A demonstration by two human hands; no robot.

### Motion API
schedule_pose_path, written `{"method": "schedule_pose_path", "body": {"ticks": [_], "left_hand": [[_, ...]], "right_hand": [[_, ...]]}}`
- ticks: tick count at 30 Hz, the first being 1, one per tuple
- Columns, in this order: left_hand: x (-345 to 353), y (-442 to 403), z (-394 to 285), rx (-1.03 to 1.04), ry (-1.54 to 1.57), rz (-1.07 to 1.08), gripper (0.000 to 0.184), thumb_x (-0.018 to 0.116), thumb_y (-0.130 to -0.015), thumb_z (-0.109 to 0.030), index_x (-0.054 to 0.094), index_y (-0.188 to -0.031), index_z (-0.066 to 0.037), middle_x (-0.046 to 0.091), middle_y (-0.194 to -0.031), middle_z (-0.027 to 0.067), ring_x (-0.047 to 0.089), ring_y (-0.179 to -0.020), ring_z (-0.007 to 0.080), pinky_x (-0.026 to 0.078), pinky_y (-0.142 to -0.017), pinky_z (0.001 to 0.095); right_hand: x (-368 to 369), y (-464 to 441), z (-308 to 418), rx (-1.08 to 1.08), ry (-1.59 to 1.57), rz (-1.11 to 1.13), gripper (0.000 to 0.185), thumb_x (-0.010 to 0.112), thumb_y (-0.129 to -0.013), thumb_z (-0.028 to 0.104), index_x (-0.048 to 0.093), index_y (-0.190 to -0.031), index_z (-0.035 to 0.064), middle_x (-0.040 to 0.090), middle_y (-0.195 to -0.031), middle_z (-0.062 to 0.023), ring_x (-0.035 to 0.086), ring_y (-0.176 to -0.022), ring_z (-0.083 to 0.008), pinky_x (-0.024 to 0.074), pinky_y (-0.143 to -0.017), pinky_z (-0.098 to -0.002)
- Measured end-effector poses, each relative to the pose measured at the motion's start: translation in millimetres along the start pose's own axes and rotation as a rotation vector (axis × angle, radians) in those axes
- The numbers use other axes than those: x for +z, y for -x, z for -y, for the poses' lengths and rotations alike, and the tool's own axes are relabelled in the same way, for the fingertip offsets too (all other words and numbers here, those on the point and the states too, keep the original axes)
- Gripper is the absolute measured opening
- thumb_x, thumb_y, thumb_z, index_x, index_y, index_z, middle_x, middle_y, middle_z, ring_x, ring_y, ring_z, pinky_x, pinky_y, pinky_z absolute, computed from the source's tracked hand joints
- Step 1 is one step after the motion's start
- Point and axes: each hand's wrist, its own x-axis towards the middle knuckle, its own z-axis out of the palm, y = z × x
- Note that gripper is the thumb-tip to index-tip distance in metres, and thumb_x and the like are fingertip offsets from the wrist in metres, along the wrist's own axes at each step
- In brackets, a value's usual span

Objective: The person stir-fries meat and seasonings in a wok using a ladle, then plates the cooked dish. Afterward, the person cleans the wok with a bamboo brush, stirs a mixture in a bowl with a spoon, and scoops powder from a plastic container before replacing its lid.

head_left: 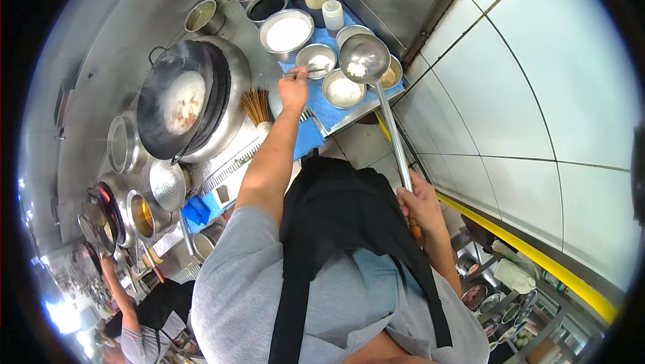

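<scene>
My left hand point(293, 90) is closed on the handle of a small metal spoon point(310, 70), which reaches over a steel bowl of white seasoning point(317, 61). In my right hand point(420, 201) is the long metal handle of a ladle point(396, 129), gripped near its wooden end. The ladle's round bowl point(364, 48) hangs above the seasoning bowls, with a little white, grainy stuff in it. Just below the spoon stands another bowl of white powder point(344, 90). Behind the ladle, a bowl of tan powder point(391, 72) is partly hidden.
A steaming black wok point(161, 108) with whitish liquid and food sits left on the stove. Near my left forearm stands a bamboo brush point(256, 105). Squeeze bottles point(332, 16) and sauce containers line the back. A tiled wall point(504, 95) bounds the right. A co-worker point(144, 324) stands lower left.
</scene>
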Motion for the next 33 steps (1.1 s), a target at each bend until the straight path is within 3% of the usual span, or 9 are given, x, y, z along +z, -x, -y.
{"method": "schedule_pose_path", "body": {"ticks": [2,12,15,18,22,24,26,29,33], "left_hand": [[1,5,-1,-0.09,0.261,-0.04,0.02,0.068,-0.1,-0.017,0.075,-0.108,-0.001,0.077,-0.099,0.015,0.073,-0.085,0.0197,0.06,-0.067,0.0337],[-32,19,-32,-0.218,0.59,-0.094,0.023,0.065,-0.102,-0.015,0.07,-0.115,0.003,0.074,-0.104,0.0144,0.073,-0.092,0.0213,0.061,-0.072,0.0351],[-46,46,-75,-0.139,0.615,-0.01,0.025,0.064,-0.103,-0.015,0.068,-0.12,0.003,0.073,-0.112,0.0146,0.072,-0.1,0.0224,0.061,-0.078,0.0348],[-56,43,-58,-0.149,0.635,-0.057,0.027,0.063,-0.104,-0.015,0.066,-0.124,0.003,0.073,-0.113,0.0148,0.072,-0.106,0.0249,0.061,-0.084,0.0399],[-69,67,-36,-0.023,0.514,-0.164,0.025,0.065,-0.103,-0.017,0.07,-0.118,0.002,0.072,-0.111,0.012,0.071,-0.102,0.0196,0.062,-0.081,0.0368],[-63,88,-16,0.088,0.434,-0.061,0.024,0.066,-0.105,-0.024,0.074,-0.115,-0.003,0.073,-0.101,0.0064,0.069,-0.093,0.014,0.058,-0.075,0.0301],[-52,113,-20,0.068,0.014,0.03,0.026,0.066,-0.104,-0.03,0.077,-0.112,-0.008,0.076,-0.102,0.0103,0.071,-0.094,0.0224,0.055,-0.086,0.0367],[-22,125,-1,0.237,0.081,0.063,0.022,0.066,-0.101,-0.025,0.077,-0.11,-0.007,0.075,-0.109,0.0149,0.071,-0.102,0.0352,0.055,-0.091,0.0399],[-35,128,-4,0.393,-0.133,0.148,0.03,0.07,-0.096,-0.022,0.072,-0.122,-0.008,0.071,-0.116,0.0157,0.068,-0.104,0.0387,0.055,-0.093,0.0437]], "right_hand": [[2,2,3,0.003,0.008,-0.019,0.042,0.062,-0.1,0.008,0.053,-0.14,0.0032,0.055,-0.073,0.0002,0.049,-0.053,-0.0082,0.0407,-0.049,-0.0237],[5,-4,10,-0.013,0.023,-0.014,0.031,0.062,-0.1,0.008,0.057,-0.13,0.0032,0.055,-0.072,0.0006,0.05,-0.053,-0.0079,0.0416,-0.049,-0.0241],[9,-10,13,0.006,0.112,-0.035,0.031,0.062,-0.1,0.009,0.056,-0.13,0.0033,0.055,-0.071,0.0011,0.051,-0.052,-0.008,0.0415,-0.049,-0.0238],[11,-19,16,0.016,0.145,0.021,0.046,0.061,-0.099,0.009,0.051,-0.144,0.0031,0.055,-0.072,0.0005,0.051,-0.053,-0.0076,0.0404,-0.048,-0.0231],[19,-20,19,0.021,0.058,0.066,0.047,0.062,-0.099,0.009,0.052,-0.144,0.0032,0.055,-0.073,-0.0002,0.05,-0.053,-0.0075,0.0407,-0.049,-0.0232],[22,-25,22,0.025,0.053,0.064,0.048,0.062,-0.099,0.009,0.051,-0.145,0.0036,0.054,-0.073,-0.0007,0.049,-0.053,-0.0075,0.0407,-0.048,-0.0233],[30,-35,31,-0.018,0.067,0.097,0.044,0.061,-0.099,0.008,0.053,-0.141,0.002,0.056,-0.071,0.0,0.052,-0.052,-0.0084,0.0408,-0.048,-0.0238],[63,-51,56,-0.057,0.129,0.131,0.051,0.061,-0.099,0.008,0.049,-0.149,0.0021,0.056,-0.072,-0.0011,0.051,-0.052,-0.0086,0.041,-0.049,-0.0239],[132,-86,85,-0.14,0.248,0.319,0.044,0.06,-0.1,0.009,0.054,-0.142,0.0018,0.057,-0.073,-0.0012,0.051,-0.052,-0.0084,0.0408,-0.049,-0.0243]]}}
